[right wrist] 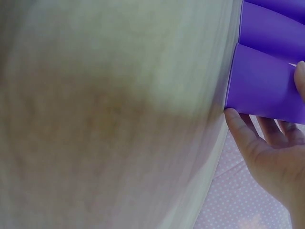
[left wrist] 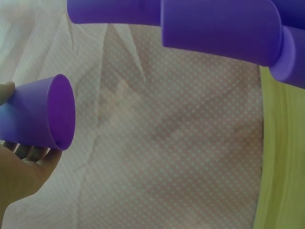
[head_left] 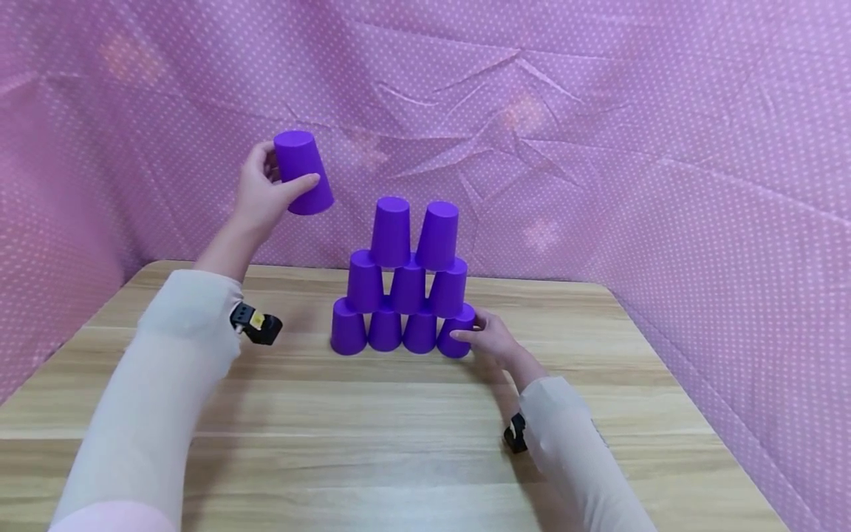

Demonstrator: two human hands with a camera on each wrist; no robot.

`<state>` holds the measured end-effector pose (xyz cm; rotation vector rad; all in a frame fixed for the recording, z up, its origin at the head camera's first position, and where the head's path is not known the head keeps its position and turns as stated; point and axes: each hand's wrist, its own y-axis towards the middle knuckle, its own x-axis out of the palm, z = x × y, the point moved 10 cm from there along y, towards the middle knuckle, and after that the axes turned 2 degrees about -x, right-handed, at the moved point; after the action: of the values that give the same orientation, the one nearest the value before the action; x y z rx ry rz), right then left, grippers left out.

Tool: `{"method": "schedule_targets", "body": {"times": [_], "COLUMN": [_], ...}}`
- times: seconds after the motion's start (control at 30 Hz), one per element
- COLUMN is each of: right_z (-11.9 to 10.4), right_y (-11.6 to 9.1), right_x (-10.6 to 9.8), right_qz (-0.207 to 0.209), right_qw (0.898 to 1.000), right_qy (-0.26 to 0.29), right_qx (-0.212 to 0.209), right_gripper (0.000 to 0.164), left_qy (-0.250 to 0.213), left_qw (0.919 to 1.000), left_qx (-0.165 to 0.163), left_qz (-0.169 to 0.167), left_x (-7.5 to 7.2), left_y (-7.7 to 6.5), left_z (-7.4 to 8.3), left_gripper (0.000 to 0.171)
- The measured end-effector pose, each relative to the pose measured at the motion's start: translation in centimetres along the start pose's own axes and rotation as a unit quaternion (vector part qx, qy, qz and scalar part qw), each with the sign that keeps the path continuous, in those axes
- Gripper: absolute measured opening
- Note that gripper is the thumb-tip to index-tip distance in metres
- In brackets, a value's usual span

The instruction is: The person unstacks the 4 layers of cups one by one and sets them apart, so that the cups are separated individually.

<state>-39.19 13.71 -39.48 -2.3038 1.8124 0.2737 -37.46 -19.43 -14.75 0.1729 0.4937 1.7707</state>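
Note:
Upside-down purple cups (head_left: pixel 408 290) form a tiered stack on the table, with two cups side by side in the top row. Up to the left of the stack, my left hand (head_left: pixel 261 193) holds a single purple cup (head_left: pixel 302 171), mouth downward and slightly tilted. In the left wrist view its open rim (left wrist: pixel 62 112) shows, thumb on one side and fingers on the other. At the bottom row's right end, my right hand (head_left: pixel 497 341) grips the end cup (head_left: pixel 456 332), its thumb across the front and its fingers round the right side.
A wooden table (head_left: pixel 372 451) with rounded far corners bears the stack. Pink polka-dot cloth (head_left: pixel 598 148) hangs behind and along both sides. A small black device (head_left: pixel 258 325) is strapped at the left wrist, another (head_left: pixel 515 434) at the right.

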Motion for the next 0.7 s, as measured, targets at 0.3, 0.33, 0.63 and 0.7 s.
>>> {"method": "schedule_targets", "body": {"times": [0.3, 0.33, 0.63, 0.7], "right_z": [0.0, 0.0, 0.2, 0.2], "right_y": [-0.2, -0.2, -0.1, -0.1], "right_x": [-0.1, -0.1, -0.2, -0.3], "right_qz": [-0.001, -0.001, 0.004, 0.003], "right_qw": [1.000, 1.000, 1.000, 1.000], "right_qy": [0.005, 0.004, -0.012, -0.013], "right_qx": [-0.004, -0.005, -0.007, -0.009], "right_gripper": [0.056, 0.056, 0.054, 0.053], "left_qy": [0.025, 0.027, 0.058, 0.051], "left_qw": [0.9991, 0.9989, 0.9947, 0.9943], "left_qx": [-0.034, -0.036, -0.075, -0.079], "left_qz": [0.008, 0.013, 0.041, 0.049], "left_x": [-2.1, -2.5, -5.3, -5.7], "left_y": [-1.0, -1.1, -2.8, -3.1], "left_z": [-3.9, -4.4, -9.0, -10.0], "left_gripper": [0.068, 0.068, 0.071, 0.071]}}
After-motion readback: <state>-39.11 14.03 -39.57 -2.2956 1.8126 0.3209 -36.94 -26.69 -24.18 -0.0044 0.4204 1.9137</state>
